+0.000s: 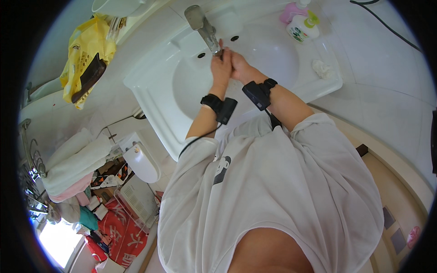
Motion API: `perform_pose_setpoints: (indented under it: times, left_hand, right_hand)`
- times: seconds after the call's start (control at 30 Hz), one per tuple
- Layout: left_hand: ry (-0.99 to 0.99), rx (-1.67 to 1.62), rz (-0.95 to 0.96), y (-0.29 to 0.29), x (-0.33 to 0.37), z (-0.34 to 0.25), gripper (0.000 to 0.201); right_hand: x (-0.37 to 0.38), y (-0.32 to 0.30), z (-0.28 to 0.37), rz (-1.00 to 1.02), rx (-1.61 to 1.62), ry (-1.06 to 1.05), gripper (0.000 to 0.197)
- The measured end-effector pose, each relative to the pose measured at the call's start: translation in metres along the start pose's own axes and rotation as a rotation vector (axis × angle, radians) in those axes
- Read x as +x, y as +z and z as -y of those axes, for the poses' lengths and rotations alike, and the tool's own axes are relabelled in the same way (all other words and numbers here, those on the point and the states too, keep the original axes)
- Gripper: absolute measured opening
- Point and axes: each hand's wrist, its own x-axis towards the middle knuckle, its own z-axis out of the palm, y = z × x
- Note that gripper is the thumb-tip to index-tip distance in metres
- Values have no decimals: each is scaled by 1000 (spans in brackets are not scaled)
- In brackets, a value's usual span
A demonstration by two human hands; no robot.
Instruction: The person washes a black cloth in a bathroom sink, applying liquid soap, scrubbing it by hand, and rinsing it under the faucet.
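Note:
Both my hands are close together under the spout of the chrome faucet [205,29], above the white sink [184,86]. My left hand [221,69] is closed, its fingers curled in by the spout's end. Pressed against it from the right, my right hand [240,65] is closed too. A small dark patch shows between them at the spout; what the hands hold, if anything, is hidden. Black bands with small black boxes [226,110] are strapped to both wrists.
Pump bottles, one white with a green top [302,28] and one pink [289,12], stand on the sink's back right rim. Crumpled white tissue [322,69] lies on the right rim. A yellow bag [91,41] and a white toilet [142,163] are at the left.

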Motion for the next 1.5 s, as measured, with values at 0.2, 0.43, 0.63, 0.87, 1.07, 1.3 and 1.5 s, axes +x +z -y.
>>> perform_pose_setpoints:
  times: [0.2, 0.43, 0.63, 0.87, 1.07, 1.3, 1.5]
  left_hand:
    - [-38, -40, 127, -10, -12, 1, 38]
    - [-173, -191, -35, -8, 4, -1, 32]
    - [-336, -312, 76, -11, -1, 7, 29]
    - [11, -209, -130, 5, -8, -15, 16]
    - [-265, -65, -98, -9, 9, 17, 17]
    - [-359, -709, 79, -32, 1, 3, 20]
    - [-190, -288, 113, -52, -15, 36, 33]
  right_hand:
    - [-12, 6, 17, -84, 47, 0, 32]
    - [-17, 15, 4, -90, -36, 84, 31]
    - [-21, 30, 14, -198, 43, 158, 45]
    - [-22, 14, 14, -55, 184, 75, 49]
    - [-26, 16, 2, 5, -48, 179, 44]
    - [-19, -5, 17, -218, -321, 250, 26]
    - [-19, 4, 23, -56, -147, -132, 33]
